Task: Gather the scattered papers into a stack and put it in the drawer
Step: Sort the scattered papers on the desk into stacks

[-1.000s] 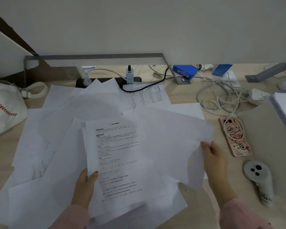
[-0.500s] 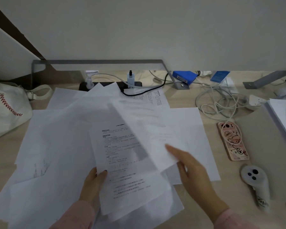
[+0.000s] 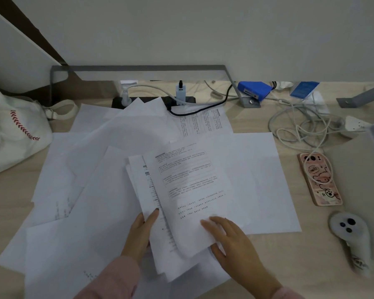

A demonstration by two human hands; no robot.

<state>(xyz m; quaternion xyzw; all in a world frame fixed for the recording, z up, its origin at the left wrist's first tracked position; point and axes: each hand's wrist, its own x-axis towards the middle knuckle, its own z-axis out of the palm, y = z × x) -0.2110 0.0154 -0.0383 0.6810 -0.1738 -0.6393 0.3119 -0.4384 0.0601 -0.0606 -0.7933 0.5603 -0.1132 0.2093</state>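
Many white sheets lie scattered over the wooden desk (image 3: 289,266). A small stack of printed papers (image 3: 188,190) sits in the middle, its edges uneven. My left hand (image 3: 140,234) grips the stack's left edge, thumb on top. My right hand (image 3: 231,240) holds the lower right corner of the top printed sheet, fingers over it and thumb under. Loose blank sheets (image 3: 78,190) spread out to the left, and another blank sheet (image 3: 266,180) lies to the right. A printed page (image 3: 203,124) lies at the back. No drawer is in view.
A pink-cased phone (image 3: 319,180) and a white controller (image 3: 352,236) lie at the right. Tangled cables (image 3: 300,126), a black power strip (image 3: 156,100) and a blue box (image 3: 254,90) sit along the back. A white cloth bag (image 3: 13,134) stands at the left.
My right hand carried a sheet from the right side over to the stack in my left hand and laid it on top, printed side up. My left hand stayed on the stack.
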